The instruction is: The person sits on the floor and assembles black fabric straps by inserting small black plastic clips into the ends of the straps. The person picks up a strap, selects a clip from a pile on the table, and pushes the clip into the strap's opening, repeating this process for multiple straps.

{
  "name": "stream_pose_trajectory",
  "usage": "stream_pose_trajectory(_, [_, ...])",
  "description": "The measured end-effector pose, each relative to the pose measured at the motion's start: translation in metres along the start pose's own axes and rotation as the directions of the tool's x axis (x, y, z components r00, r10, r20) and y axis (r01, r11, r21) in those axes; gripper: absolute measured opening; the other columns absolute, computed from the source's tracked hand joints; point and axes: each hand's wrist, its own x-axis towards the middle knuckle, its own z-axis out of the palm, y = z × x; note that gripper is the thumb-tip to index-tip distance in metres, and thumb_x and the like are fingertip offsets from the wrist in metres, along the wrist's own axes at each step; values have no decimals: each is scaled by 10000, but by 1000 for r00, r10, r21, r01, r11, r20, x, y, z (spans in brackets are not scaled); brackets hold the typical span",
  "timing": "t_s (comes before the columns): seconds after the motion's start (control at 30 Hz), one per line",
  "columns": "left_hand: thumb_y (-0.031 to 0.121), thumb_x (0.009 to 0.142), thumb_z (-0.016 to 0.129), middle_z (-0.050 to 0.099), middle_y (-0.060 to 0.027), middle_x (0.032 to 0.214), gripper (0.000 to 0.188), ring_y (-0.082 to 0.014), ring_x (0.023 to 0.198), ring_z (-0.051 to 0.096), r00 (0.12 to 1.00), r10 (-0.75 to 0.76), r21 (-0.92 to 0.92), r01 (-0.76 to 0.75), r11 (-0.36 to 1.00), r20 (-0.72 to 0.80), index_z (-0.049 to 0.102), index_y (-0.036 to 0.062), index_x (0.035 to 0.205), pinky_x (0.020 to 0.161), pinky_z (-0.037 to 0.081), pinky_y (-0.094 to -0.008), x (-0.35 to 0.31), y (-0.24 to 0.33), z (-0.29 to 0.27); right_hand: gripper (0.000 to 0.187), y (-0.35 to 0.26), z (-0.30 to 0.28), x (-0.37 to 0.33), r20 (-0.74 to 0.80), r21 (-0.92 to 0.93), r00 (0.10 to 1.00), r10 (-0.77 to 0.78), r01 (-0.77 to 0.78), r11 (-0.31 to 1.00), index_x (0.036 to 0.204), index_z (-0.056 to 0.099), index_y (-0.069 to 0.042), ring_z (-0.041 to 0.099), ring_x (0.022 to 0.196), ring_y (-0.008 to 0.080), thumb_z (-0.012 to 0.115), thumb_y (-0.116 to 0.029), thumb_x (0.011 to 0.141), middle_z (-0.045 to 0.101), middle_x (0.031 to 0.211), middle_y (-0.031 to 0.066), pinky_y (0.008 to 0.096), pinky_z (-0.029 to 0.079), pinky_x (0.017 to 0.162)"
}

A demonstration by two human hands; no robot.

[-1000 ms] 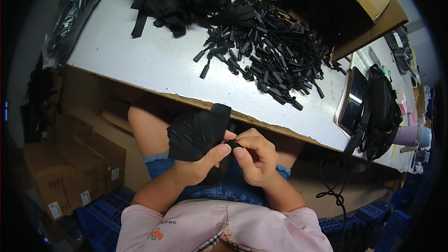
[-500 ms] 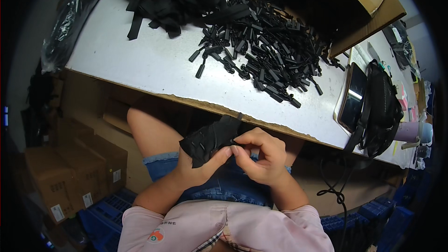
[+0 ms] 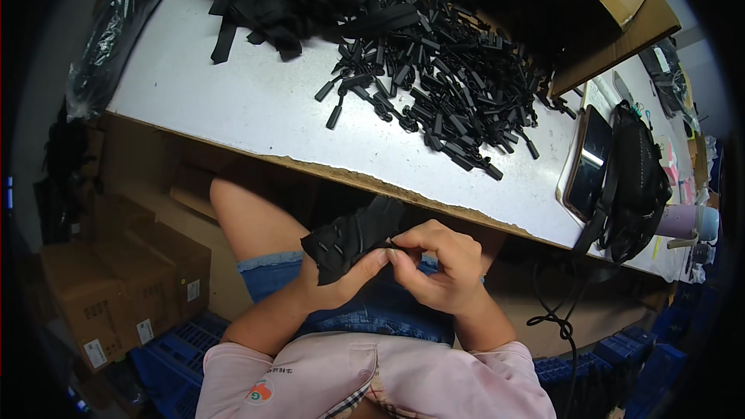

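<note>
A folded black fabric piece (image 3: 345, 239) with several short raised strips across it lies over my left hand (image 3: 341, 289), which grips its lower edge with the thumb on top. My right hand (image 3: 444, 265) is closed in a pinch at the fabric's right side, its thumb and index fingertips close to my left thumb tip. A small dark bit shows between those fingertips, too small to make out. Both hands are above my lap, just in front of the table edge.
On the white table (image 3: 209, 101) lies a pile of black zipper pulls (image 3: 458, 101), with black fabric strips (image 3: 287, 12) to its left. A cardboard box (image 3: 621, 54) stands behind. To the right are a tablet (image 3: 587, 163), a black bag (image 3: 632, 178) and a lilac bottle (image 3: 679, 219).
My right hand has shifted slightly right, and its fingertips have drawn together more tightly. The fabric has moved a little with my left hand, which keeps its grip.
</note>
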Motion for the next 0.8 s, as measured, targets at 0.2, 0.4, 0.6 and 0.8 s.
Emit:
stream_pose_trajectory(0.2, [40, 760, 541, 540, -94, 763, 109, -202, 660, 515, 994, 112, 150, -112, 982, 9, 552, -10, 856, 592, 412, -301, 3, 9, -8, 144, -2, -4, 3, 54, 125, 997, 53, -60, 990, 759, 568, 16, 518, 477, 95, 638, 39, 636, 565, 615, 71, 183, 391, 425])
stream_pose_trajectory(0.4, [54, 781, 543, 542, -71, 763, 62, -147, 603, 498, 981, -118, 26, 123, 992, -155, 553, 5, 818, 516, 397, -253, -2, 8, -5, 157, 12, 8, -7, 429, 78, 882, 196, -253, 964, 662, 482, 5, 499, 449, 197, 631, -45, 660, 492, 571, 96, 275, 398, 413])
stream_pose_trajectory(0.6, [58, 800, 546, 546, -42, 839, 221, -69, 723, 497, 917, -388, -324, 342, 882, -90, 515, -17, 1005, 610, 412, -202, 4, -4, -9, 217, 6, 19, 0, -64, -172, 996, -66, 54, 984, 813, 575, -31, 512, 549, 208, 662, -92, 624, 534, 713, 87, 310, 412, 466])
stream_pose_trajectory(0.8, [-8, 713, 569, 539, -68, 950, 399, -117, 857, 507, 982, -181, -159, 189, 969, 61, 468, -24, 1099, 767, 421, -247, 2, -23, -10, 257, 8, 17, 12, 46, -267, 964, -263, 266, 926, 847, 590, -33, 498, 610, 178, 672, -44, 604, 527, 757, 61, 250, 405, 502])
